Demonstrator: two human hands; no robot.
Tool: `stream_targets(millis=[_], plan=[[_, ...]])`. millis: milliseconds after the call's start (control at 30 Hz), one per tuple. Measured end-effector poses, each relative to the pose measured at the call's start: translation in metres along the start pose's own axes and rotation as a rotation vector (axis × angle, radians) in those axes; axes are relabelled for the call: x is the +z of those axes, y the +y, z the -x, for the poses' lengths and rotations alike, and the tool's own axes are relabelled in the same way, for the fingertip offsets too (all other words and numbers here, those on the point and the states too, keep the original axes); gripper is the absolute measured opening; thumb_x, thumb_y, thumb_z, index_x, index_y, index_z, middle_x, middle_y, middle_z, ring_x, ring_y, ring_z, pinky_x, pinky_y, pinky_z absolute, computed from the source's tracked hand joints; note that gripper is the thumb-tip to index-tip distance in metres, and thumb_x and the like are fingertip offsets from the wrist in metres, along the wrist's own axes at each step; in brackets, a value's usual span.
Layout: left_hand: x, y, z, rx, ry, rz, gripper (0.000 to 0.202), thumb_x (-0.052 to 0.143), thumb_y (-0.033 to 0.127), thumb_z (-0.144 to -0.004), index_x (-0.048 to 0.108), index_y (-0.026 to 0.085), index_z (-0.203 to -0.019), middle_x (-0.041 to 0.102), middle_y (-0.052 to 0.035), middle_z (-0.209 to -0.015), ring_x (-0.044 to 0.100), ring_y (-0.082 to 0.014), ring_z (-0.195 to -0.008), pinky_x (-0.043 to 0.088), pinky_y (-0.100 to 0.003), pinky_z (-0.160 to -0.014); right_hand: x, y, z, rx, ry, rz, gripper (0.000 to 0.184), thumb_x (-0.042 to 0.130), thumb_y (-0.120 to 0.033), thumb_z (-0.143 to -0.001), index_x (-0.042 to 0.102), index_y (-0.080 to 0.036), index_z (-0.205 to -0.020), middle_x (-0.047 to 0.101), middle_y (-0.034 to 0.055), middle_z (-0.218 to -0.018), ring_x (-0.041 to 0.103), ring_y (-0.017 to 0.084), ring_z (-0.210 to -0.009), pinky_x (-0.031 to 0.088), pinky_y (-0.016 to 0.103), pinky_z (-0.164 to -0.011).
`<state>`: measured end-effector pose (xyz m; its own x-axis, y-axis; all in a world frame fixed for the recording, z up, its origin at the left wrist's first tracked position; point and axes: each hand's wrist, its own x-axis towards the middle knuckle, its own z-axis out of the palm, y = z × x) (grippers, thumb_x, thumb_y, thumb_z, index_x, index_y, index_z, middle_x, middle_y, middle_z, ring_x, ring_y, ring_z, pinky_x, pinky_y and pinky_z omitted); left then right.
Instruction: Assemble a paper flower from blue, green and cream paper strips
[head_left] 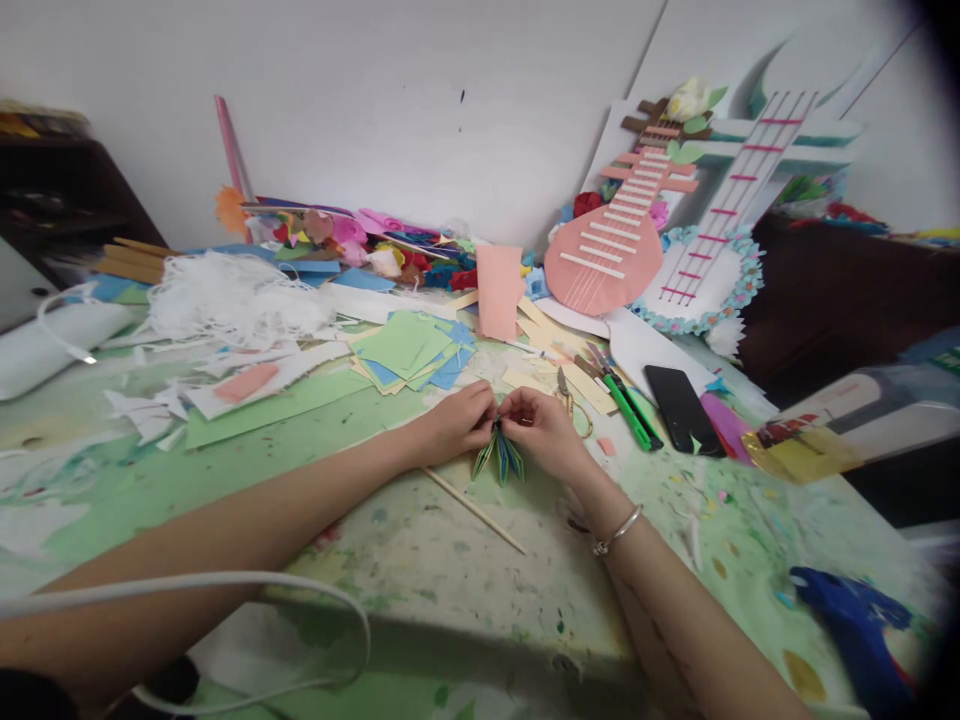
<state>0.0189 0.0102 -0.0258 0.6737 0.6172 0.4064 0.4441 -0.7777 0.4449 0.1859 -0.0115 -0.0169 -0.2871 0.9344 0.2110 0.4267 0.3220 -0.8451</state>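
My left hand [459,420] and my right hand [541,425] meet at the middle of the green-stained table [450,560]. Both pinch the top of a small folded paper piece [499,455] made of green and blue leaf-shaped strips that fan downward. The fingers of each hand are closed on it. A thin wooden stick [474,510] lies on the table just below my left hand. A silver bracelet [617,530] circles my right wrist.
A stack of green and blue paper squares [409,350] lies behind my hands. Scissors [568,398], a green cutter [626,405] and a black phone [681,408] lie to the right. Paper lutes [607,250] lean on the wall. A blue glue gun [855,625] sits near right.
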Motion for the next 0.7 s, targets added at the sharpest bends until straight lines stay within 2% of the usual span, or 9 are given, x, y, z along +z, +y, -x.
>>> stream_targets(millis=[267,467,567,700], plan=[[0.000,0.001,-0.002,0.022,-0.047,-0.086,0.006,0.040,0.012,-0.073,0.040,0.017,-0.075,0.044,-0.0047,-0.080,0.043,-0.0169,-0.076,0.040,-0.030,-0.070,0.000,-0.018,0.004,-0.171,-0.018,0.469,0.011,0.044,-0.009,-0.068,0.045,-0.019,-0.072,0.051,-0.0014,-0.064,0.045,0.012,-0.058,0.031,0.023,-0.055],[-0.004,0.005,-0.006,0.014,-0.082,-0.086,0.007,0.041,0.011,-0.071,0.041,0.017,-0.074,0.045,-0.0045,-0.078,0.044,-0.0164,-0.073,0.041,-0.030,-0.069,0.005,-0.023,0.005,-0.123,0.009,0.549,0.012,0.044,-0.009,-0.068,0.041,-0.020,-0.072,0.050,-0.0007,-0.064,0.045,0.014,-0.058,0.030,0.024,-0.055],[-0.006,0.004,-0.008,0.027,-0.126,-0.074,0.006,0.044,0.012,-0.071,0.042,0.016,-0.075,0.047,-0.0058,-0.081,0.045,-0.0170,-0.075,0.042,-0.030,-0.070,0.011,-0.025,0.006,-0.088,0.016,0.682,0.012,0.042,-0.008,-0.070,0.042,-0.019,-0.072,0.052,0.0040,-0.070,0.046,0.017,-0.063,0.030,0.026,-0.057],[-0.009,0.004,-0.010,0.063,-0.168,-0.062,0.008,0.047,0.015,-0.072,0.046,0.014,-0.080,0.049,-0.0078,-0.085,0.046,-0.0180,-0.077,0.043,-0.030,-0.072,0.019,-0.028,0.011,-0.147,0.019,0.822,0.014,0.040,-0.005,-0.072,0.044,-0.017,-0.079,0.055,0.0100,-0.081,0.048,0.020,-0.070,0.032,0.029,-0.059]])
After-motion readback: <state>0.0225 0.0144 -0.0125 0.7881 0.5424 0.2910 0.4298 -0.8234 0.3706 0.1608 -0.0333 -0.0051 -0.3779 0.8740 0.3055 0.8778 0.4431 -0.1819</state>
